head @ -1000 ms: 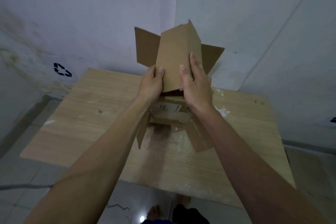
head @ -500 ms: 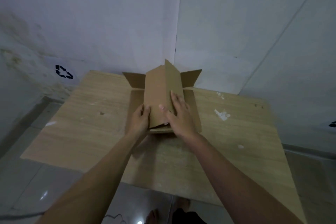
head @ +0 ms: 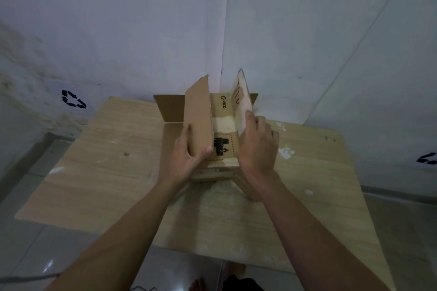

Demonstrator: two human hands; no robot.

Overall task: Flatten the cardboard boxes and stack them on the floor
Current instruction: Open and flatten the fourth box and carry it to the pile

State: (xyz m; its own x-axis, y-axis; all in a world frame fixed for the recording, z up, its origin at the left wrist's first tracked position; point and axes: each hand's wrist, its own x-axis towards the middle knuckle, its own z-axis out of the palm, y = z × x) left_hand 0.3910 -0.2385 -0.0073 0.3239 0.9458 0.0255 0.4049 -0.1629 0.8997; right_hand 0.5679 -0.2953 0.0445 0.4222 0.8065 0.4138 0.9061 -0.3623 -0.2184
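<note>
Spreading the two long flaps apart is the job right now, and the cardboard box [head: 222, 146] sits near the middle of the wooden worktop [head: 113, 172], towards its far edge, printed face up. Largest first: that worktop gives a firm base, so my read is that pressing down against it, not lifting, will collapse the box cleanly. The box itself looks stiff along its creases; folding each panel right over along the scored line should flatten it without tearing. The left flap [head: 197, 113] stands nearly upright, and the left hand [head: 186, 160] has its grip clamped on the lower edge, thumb on the inner face. The right flap [head: 242, 101] tilts outward; the right hand [head: 256, 149] holds its near end, fingers curled against it. Around them: two grey walls [head: 142, 19] meet in a corner just behind the box, which could crowd the far flap. A recycling mark [head: 73, 99] sits on the left wall, and tiled floor [head: 35, 255] lies below, where the stack belongs.
</note>
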